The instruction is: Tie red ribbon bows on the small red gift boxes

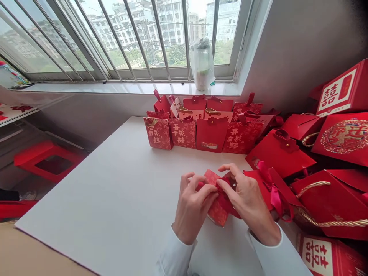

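Note:
Between my hands, a small red patterned gift box (219, 213) with dark red ribbon sits low over the white table. My left hand (193, 203) pinches the ribbon at the top of the box, thumb and forefinger pressed together. From the other side my right hand (247, 193) grips the ribbon too, with its thumb near the left fingertips and its forefinger raised and curled. The fingers cover much of the box's upper part, so the ribbon's exact shape is hidden.
Rows of red gift bags (184, 132) stand along the table's back edge. Larger red bags and boxes (330, 199) crowd the right side, some with gold rope handles. The white table (109, 199) stretches left; a red stool (48, 159) is beyond it. A wrapped jar (202, 67) stands on the windowsill.

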Available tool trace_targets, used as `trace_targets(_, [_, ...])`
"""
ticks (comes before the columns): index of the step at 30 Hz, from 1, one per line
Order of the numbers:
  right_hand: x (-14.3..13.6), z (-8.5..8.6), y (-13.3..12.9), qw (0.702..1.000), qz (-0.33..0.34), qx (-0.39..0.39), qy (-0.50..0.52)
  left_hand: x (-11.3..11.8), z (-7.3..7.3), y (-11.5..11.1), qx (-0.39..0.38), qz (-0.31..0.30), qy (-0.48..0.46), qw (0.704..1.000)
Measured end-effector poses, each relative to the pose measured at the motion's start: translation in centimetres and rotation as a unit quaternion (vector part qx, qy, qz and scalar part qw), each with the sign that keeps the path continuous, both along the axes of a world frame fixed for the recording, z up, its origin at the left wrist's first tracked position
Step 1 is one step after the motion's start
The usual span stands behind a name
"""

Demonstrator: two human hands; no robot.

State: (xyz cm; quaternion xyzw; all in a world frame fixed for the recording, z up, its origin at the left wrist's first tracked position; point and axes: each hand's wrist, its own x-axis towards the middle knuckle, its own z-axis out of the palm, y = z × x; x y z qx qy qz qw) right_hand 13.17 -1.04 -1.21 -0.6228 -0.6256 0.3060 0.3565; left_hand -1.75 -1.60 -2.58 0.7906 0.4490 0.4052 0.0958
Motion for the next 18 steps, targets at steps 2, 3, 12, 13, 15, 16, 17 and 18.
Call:
trace_targets(2, [0.0,0.0,0.0,1.0,0.003,-0.011,0.018,-0.2,-0.2,-0.1,0.004,-0.019,0.008,1.0])
trace_targets(3, [0.0,0.0,0.0,1.0,0.004,-0.013,0.027,-0.3,-0.3,0.0,0.005,-0.029,0.013,0.999])
trace_targets(12, [0.2,0.0,0.3,0.996,0.002,-0.022,0.085,-1.4,-0.1,0.8,-0.052,-0.097,0.03,0.993])
trace_targets(13, [0.2,0.0,0.3,0.995,0.003,-0.024,0.092,-1.6,-0.1,0.8,-0.064,-0.082,0.009,0.995])
trace_targets(15, [0.3,0.2,0.2,0.995,0.006,-0.028,0.1,-1.8,-0.1,0.7,-0.108,-0.02,-0.054,0.992])
trace_targets(16, [0.3,0.2,0.2,0.995,0.008,-0.029,0.098,-1.9,-0.1,0.7,-0.141,0.016,-0.081,0.987])
trace_targets(17, [0.2,0.3,0.1,0.996,0.009,-0.029,0.089,-1.9,-0.1,0.7,-0.178,0.046,-0.098,0.978])
trace_targets(18, [0.2,0.3,0.1,0.997,0.009,-0.029,0.075,-1.9,0.0,0.7,-0.214,0.065,-0.104,0.969])
